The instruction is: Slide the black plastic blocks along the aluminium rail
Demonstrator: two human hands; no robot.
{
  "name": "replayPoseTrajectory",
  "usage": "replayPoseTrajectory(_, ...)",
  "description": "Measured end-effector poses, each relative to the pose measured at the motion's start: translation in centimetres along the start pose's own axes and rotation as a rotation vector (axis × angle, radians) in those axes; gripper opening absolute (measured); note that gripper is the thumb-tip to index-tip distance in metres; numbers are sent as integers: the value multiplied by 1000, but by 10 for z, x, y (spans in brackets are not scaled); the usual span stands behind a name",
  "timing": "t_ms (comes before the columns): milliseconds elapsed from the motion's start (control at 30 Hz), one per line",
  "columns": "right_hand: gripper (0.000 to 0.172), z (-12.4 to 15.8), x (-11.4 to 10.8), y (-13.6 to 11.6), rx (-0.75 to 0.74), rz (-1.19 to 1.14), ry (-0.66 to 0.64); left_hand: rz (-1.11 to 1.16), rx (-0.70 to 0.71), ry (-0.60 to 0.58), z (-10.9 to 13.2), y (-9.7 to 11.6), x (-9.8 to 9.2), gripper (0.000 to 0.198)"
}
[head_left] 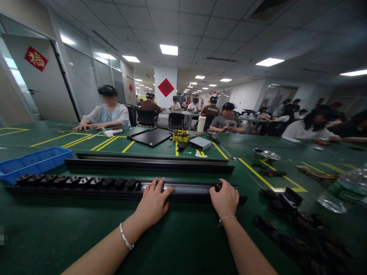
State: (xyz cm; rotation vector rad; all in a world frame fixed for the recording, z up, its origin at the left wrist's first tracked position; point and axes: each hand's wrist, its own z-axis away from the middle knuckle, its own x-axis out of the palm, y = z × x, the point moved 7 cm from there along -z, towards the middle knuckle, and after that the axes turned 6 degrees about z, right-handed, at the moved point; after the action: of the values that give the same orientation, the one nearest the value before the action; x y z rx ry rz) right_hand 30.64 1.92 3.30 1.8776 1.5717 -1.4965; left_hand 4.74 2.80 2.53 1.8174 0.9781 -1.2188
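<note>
A long black rail (189, 191) lies across the green table before me. Its left part carries a row of several small black socket modules (96, 182), some with pale metal faces. My left hand (155, 198) rests on the rail just right of the row, fingers spread. Near the rail's right end, my right hand (226, 196) is closed around a small black module (218, 186), mostly hidden by the fingers. Behind it, parallel, lies a second black rail (149, 165).
A blue bin (37, 162) stands at left. Loose black modules (301, 229) are heaped at right beside a clear plastic bottle (344, 191). Farther back are a metal bowl (266, 154), a black panel (150, 136), a grey box (200, 143) and a white bottle (201, 124). People sit around the table.
</note>
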Motion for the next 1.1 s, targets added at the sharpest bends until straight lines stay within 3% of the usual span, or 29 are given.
replayPoseTrajectory(567,58,-1,-4,4,35,21,-27,3,31,40,0,-2,2,42)
replayPoseTrajectory(1100,54,0,-4,3,32,43,-52,-6,37,52,0,-1,1,40)
